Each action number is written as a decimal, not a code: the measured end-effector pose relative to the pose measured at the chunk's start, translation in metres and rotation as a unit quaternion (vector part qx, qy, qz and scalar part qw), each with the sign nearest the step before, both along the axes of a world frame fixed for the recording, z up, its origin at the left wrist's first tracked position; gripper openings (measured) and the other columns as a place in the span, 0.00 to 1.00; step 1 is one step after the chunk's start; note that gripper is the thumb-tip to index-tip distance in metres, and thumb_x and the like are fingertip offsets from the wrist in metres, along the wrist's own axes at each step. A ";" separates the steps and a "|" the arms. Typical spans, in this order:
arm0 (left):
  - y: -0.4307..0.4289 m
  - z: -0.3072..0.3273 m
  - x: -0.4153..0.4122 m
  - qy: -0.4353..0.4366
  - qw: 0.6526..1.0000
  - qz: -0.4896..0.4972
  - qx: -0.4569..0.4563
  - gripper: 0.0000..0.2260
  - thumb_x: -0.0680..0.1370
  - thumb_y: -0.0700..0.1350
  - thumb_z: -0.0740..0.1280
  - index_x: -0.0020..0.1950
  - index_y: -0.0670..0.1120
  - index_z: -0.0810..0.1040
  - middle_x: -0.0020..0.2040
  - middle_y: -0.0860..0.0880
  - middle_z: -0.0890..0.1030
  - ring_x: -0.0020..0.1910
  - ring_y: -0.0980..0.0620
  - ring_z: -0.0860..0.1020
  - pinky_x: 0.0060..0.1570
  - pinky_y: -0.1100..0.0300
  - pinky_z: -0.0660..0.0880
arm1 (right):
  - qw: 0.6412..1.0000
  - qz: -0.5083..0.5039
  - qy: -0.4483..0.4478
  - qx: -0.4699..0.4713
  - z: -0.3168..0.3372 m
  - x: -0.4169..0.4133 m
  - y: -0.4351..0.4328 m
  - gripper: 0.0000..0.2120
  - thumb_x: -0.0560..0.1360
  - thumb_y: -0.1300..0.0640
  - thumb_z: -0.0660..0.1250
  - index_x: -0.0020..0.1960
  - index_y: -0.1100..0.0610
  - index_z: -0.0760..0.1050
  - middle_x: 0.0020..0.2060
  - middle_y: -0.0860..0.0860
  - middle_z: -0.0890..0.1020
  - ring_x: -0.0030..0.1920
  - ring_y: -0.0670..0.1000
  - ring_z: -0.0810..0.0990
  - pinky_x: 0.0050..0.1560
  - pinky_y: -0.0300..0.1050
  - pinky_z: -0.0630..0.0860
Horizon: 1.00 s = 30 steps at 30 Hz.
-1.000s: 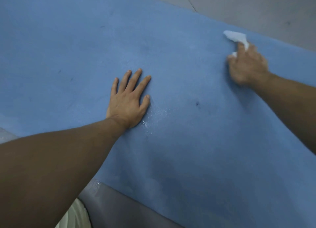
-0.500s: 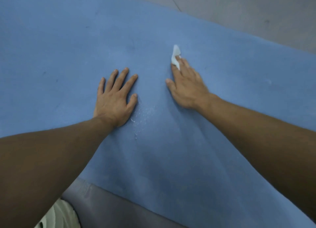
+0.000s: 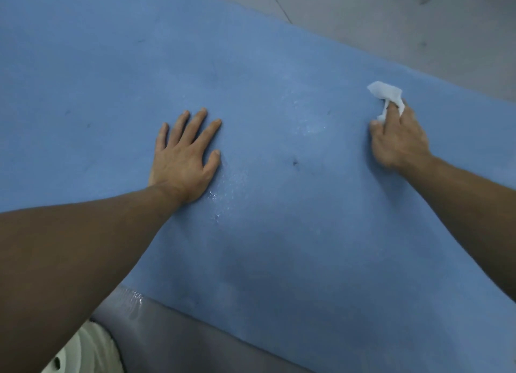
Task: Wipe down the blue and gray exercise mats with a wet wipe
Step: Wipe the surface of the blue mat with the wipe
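Note:
The blue mat (image 3: pixel 279 247) fills most of the view, with wet streaks shining near its middle. My left hand (image 3: pixel 185 156) lies flat on it, fingers spread and straight, left of centre. My right hand (image 3: pixel 398 140) is at the mat's far right, its fingers pressing a crumpled white wet wipe (image 3: pixel 386 94) against the surface; part of the wipe sticks out beyond the fingertips. A strip of the gray mat (image 3: pixel 195 342) shows along the near edge, below the blue one, with a wet patch on it.
Grey tiled floor (image 3: pixel 418 23) lies beyond the blue mat at the top right. A white shoe (image 3: pixel 83 350) shows at the bottom left, beside the gray mat. A small dark mark (image 3: pixel 295 163) sits on the blue mat between my hands.
My right hand swept the wipe left toward my left hand, then back out to the right side of the blue mat. My left hand stayed flat in place.

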<state>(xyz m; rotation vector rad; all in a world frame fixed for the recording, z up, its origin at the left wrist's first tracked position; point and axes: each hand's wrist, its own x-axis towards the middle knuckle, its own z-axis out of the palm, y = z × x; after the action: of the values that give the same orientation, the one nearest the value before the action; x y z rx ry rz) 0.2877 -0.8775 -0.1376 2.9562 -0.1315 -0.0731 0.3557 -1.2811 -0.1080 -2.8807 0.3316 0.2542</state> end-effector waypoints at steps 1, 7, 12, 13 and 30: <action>0.000 0.000 0.000 0.001 1.000 0.000 0.001 0.29 0.82 0.60 0.49 0.83 0.59 0.56 0.85 0.55 0.54 0.84 0.49 0.50 0.80 0.40 0.48 | 1.000 -0.016 0.001 0.018 -0.001 -0.002 0.006 0.29 0.86 0.49 0.54 0.83 0.60 0.54 0.81 0.63 0.56 0.79 0.64 0.59 0.79 0.59 0.57; -0.001 0.004 0.000 0.013 1.000 0.002 0.004 0.29 0.81 0.60 0.48 0.84 0.59 0.55 0.85 0.55 0.52 0.84 0.50 0.48 0.81 0.41 0.47 | 0.977 0.205 -0.004 0.055 0.003 -0.065 0.100 0.37 0.84 0.50 0.59 0.84 0.61 0.44 0.84 0.58 0.47 0.84 0.56 0.48 0.82 0.53 0.50; -0.002 0.006 0.000 0.011 1.000 0.006 -0.001 0.29 0.81 0.60 0.49 0.83 0.59 0.56 0.85 0.55 0.53 0.84 0.50 0.49 0.81 0.41 0.47 | 0.906 0.422 0.004 0.043 -0.009 -0.157 0.157 0.34 0.85 0.43 0.54 0.84 0.57 0.50 0.84 0.52 0.47 0.84 0.51 0.44 0.82 0.52 0.48; -0.002 0.006 0.000 0.010 1.000 0.006 0.001 0.29 0.81 0.60 0.49 0.83 0.60 0.57 0.85 0.55 0.53 0.84 0.50 0.50 0.81 0.41 0.47 | 0.894 0.447 0.001 0.034 -0.010 -0.164 0.155 0.33 0.84 0.43 0.54 0.84 0.57 0.53 0.84 0.52 0.50 0.84 0.50 0.46 0.82 0.51 0.48; 0.000 0.000 -0.001 -0.005 1.000 0.002 0.001 0.28 0.81 0.61 0.48 0.83 0.61 0.56 0.85 0.57 0.54 0.84 0.50 0.50 0.81 0.42 0.47 | 0.995 0.100 0.026 0.017 0.009 -0.045 0.061 0.30 0.85 0.48 0.55 0.83 0.59 0.53 0.83 0.56 0.53 0.83 0.55 0.50 0.80 0.55 0.54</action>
<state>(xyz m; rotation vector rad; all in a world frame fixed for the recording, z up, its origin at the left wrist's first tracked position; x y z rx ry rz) 0.2868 -0.8775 -0.1380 2.9589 -0.1277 -0.0579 0.3110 -1.2204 -0.0988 -2.8778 0.0469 0.3674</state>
